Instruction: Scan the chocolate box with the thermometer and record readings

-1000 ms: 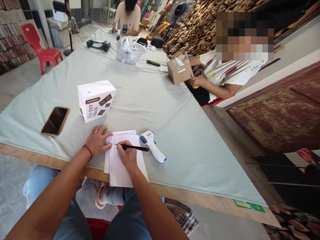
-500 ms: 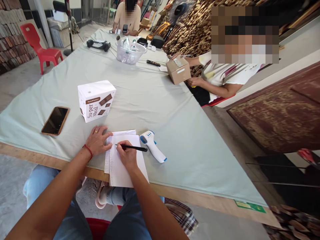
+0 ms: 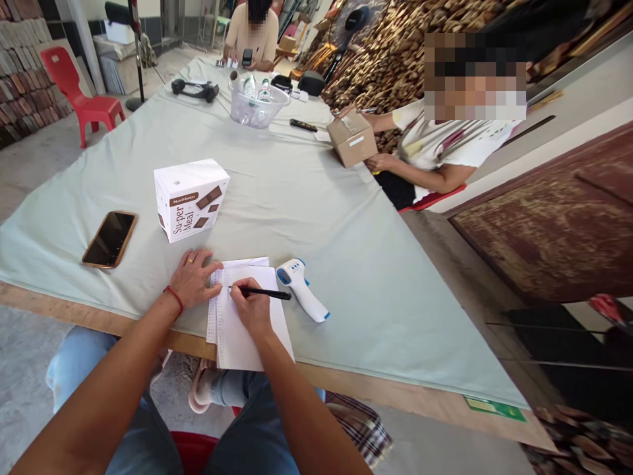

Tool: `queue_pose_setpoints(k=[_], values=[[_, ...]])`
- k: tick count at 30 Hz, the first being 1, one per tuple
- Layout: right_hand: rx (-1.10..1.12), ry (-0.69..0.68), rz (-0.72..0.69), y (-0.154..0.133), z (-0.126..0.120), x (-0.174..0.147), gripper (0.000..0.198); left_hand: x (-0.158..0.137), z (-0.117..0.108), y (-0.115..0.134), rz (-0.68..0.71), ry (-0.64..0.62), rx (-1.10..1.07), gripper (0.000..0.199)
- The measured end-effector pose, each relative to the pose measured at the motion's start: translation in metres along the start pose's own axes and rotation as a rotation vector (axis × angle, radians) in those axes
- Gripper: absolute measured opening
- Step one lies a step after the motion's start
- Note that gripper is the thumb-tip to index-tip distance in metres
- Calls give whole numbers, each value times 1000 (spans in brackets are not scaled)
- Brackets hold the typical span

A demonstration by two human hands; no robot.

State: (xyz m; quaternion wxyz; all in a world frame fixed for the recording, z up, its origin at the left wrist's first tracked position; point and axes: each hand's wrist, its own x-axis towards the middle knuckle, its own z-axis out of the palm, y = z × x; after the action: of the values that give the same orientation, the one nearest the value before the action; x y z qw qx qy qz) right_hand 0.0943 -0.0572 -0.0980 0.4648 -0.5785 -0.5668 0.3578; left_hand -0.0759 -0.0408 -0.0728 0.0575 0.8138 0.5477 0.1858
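Note:
In my right hand [image 3: 252,310] is a black pen [image 3: 270,293], its tip at the upper left part of a white paper sheet [image 3: 254,343]. Further sheets with small marks along the left side lie under that one. My left hand [image 3: 194,280] rests with fingers spread on the table, thumb and fingertips at the paper's left edge. Just right of the paper lies a white and blue infrared thermometer [image 3: 302,289]. Beyond my left hand stands a white box [image 3: 192,198] with brown print. A smartphone [image 3: 109,239] with a dark screen lies to the left.
The table [image 3: 376,284] has a pale green cloth. Farther back are a clear plastic basket [image 3: 257,113] holding bottles, a black remote [image 3: 303,125] and a black device [image 3: 194,89]. At the right a person holds a cardboard box [image 3: 352,138]; another sits at the far end.
The person on the right has shifted their head and upper body slightly. My hands, the pen and the paper look almost unchanged.

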Motion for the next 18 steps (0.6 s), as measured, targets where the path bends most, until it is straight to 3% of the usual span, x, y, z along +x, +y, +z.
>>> queue_pose_setpoints(k=[10, 18], values=[[68, 50, 26, -4, 0, 0, 16, 0, 0, -1, 5, -10, 7, 39], [-20, 35, 31, 4, 0, 0, 17, 1, 2, -2, 6, -3, 5, 39]])
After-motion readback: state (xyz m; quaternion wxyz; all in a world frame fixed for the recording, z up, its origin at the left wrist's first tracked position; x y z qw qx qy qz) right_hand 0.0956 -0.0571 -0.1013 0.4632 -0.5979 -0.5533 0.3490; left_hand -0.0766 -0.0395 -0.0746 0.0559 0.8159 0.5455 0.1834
